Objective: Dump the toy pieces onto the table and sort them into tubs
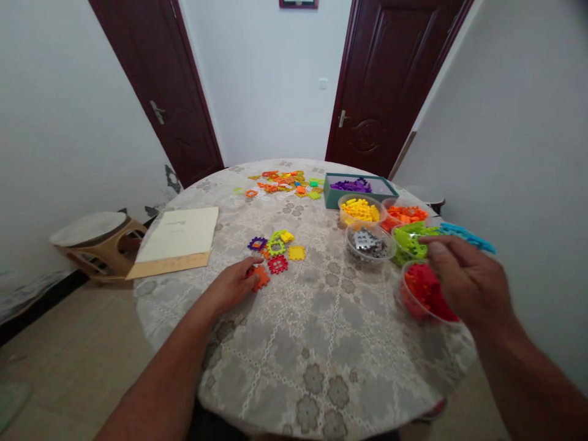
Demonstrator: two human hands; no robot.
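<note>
My left hand lies low over the table, with its thumb and fingers closed on the edge of an orange notched building piece. Close by are a red window piece, a purple piece, a lime-green piece and a yellow square piece. On the right, my right hand hovers above the tub of red pieces. Its thumb and forefinger are pinched at the tub of lime-green pieces; what lies between the fingertips is hidden.
Round clear tubs hold yellow pieces, grey pieces and orange pieces. Blue pieces sit behind my right hand. A green box contains purple pieces. A mixed pile lies at the back, cardboard-edged paper at left.
</note>
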